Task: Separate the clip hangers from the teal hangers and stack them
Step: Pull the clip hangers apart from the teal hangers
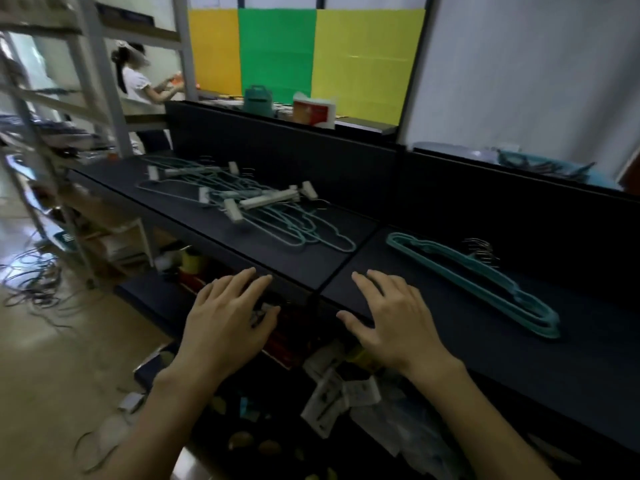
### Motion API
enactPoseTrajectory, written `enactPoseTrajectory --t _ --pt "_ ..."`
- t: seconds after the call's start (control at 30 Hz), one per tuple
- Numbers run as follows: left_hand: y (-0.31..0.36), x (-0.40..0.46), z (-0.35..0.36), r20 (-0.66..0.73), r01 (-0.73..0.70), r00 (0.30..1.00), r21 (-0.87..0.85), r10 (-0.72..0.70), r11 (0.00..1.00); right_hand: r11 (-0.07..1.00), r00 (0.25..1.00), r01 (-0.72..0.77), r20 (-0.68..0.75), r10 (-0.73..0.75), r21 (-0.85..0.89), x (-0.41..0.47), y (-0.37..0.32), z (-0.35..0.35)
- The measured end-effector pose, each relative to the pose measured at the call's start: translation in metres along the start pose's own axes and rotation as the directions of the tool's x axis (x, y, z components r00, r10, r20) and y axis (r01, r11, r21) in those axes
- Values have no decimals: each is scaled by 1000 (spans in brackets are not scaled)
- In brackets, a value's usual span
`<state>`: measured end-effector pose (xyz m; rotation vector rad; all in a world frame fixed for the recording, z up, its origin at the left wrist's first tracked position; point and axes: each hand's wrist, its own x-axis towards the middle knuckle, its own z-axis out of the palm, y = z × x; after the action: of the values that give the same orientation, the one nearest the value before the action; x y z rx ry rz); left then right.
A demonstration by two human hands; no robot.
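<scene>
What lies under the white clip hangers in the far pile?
Tangled teal hangers lie under the clip hangers, resting on the black table. How many are buried cannot be told.

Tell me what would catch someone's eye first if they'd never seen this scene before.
Probably the two open hands, left hand and right hand, spread empty at the near edge of the dark table. Next, the tangled pile of teal and clip hangers on the left side, against the neat stack of teal hangers on the right. Behind, bright yellow and green panels stand out.
</scene>
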<state>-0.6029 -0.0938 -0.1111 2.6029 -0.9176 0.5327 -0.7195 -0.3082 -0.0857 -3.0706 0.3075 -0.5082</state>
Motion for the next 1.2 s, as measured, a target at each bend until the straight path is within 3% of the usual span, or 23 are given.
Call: enactPoseTrajectory --t 0.33,0.63,0.9,1.2 --pt "-129 22 -7 -1 127 992 25 -127 992 994 996 86 -31 -85 63 95 -111 46" --pt "-224 120 10 22 111 993 100 -114 989 989 993 102 -64 -96 108 227 -129 76" --pt "-288 218 31 64 37 997 95 -43 995 996 984 3 -175 12 89 313 -115 83" --pt "-338 300 74 98 -94 990 -31 97 995 981 977 -192 -95 191 2 358 -101 90"
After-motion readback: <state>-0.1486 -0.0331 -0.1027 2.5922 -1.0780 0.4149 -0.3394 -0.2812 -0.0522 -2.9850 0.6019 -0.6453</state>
